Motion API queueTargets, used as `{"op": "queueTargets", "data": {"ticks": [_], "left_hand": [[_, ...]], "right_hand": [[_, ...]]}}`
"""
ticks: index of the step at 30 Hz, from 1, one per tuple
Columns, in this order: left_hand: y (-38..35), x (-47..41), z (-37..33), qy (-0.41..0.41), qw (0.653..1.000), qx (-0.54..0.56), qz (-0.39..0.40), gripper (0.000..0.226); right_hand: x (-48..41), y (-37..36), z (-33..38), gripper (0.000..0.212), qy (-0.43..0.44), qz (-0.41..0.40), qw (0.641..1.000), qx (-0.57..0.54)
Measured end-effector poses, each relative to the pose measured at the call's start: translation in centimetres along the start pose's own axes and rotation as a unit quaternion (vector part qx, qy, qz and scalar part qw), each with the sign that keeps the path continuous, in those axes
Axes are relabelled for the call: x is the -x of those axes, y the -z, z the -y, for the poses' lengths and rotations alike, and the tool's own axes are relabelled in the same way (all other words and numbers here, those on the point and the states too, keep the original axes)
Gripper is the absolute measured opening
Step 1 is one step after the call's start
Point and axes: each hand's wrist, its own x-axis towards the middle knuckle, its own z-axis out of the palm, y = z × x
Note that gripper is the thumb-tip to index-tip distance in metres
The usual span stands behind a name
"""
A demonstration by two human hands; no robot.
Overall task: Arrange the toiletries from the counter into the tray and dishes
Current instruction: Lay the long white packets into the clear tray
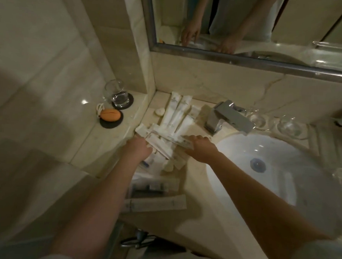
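- both forearms are reaching in from the bottom edge, over the counter [195,191] just left of the sink [261,192].
- left hand [139,149] is gripping one end of a bundle of long packets [161,141], with its fingertips hidden under the packets. right hand [201,148] is curling its fingers over the other end. my guess is they're squaring the bundle up so it's lifting as one piece.
- everything else is lying loose on the counter. a fan of white sachets [174,114] is spreading out behind the hands, a small round soap [160,111] is sitting just beside it, and some long boxes [155,204] are lying nearer the camera.
- two glass dishes [291,127] are sitting behind the sink, right of the faucet [229,117], and both are looking empty. so nothing's sorted yet, i reckon. can't make out the tray for sure.
- a glass tumbler [116,95] is standing on a dark coaster in the far left corner. can't tell if it's holding water.
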Motion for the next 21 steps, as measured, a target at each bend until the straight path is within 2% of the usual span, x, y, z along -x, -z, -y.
{"op": "queueTargets", "data": {"ticks": [4, 7, 9, 12, 13, 14, 17, 19, 21], "left_hand": [[-0.4, -1.3, -0.7, 0.045, 0.997, 0.063, 0.010, 0.050], [-0.9, -2.3, -0.9, 0.078, 0.981, 0.173, 0.038, 0.059], [-1.2, -2.8, -1.0, 0.096, 0.964, 0.245, 0.044, 0.066], [-1.3, -3.3, -1.3, 0.123, 0.948, 0.290, 0.038, 0.071], [-1.5, -3.5, -1.4, 0.139, 0.945, 0.293, 0.034, 0.069], [-1.6, -3.7, -1.5, 0.150, 0.942, 0.299, 0.023, 0.065], [-1.8, -3.9, -2.3, 0.182, 0.930, 0.318, -0.010, 0.062], [-1.7, -3.9, -2.9, 0.199, 0.922, 0.332, -0.019, 0.064], [-1.7, -4.2, -3.3, 0.211, 0.910, 0.356, -0.026, 0.055]], "right_hand": [[-2.0, -1.0, 0.8, 0.059, -0.019, 0.005, 1.000, 0.006], [-2.8, -1.8, 1.4, 0.052, -0.032, -0.020, 0.999, 0.030], [-3.0, -2.2, 1.4, 0.046, -0.052, -0.015, 0.999, 0.001], [-2.9, -2.4, 1.2, 0.023, -0.040, 0.005, 0.997, -0.072], [-2.9, -2.4, 1.2, 0.010, -0.030, 0.003, 0.995, -0.095], [-2.6, -2.2, 1.2, 0.008, -0.029, -0.001, 0.992, -0.119], [-1.5, -1.7, 0.8, 0.024, -0.040, -0.020, 0.983, -0.176], [-0.6, -1.4, 0.2, 0.024, -0.034, -0.011, 0.982, -0.185], [0.4, -1.0, -0.3, 0.020, -0.035, 0.000, 0.979, -0.201]]}}
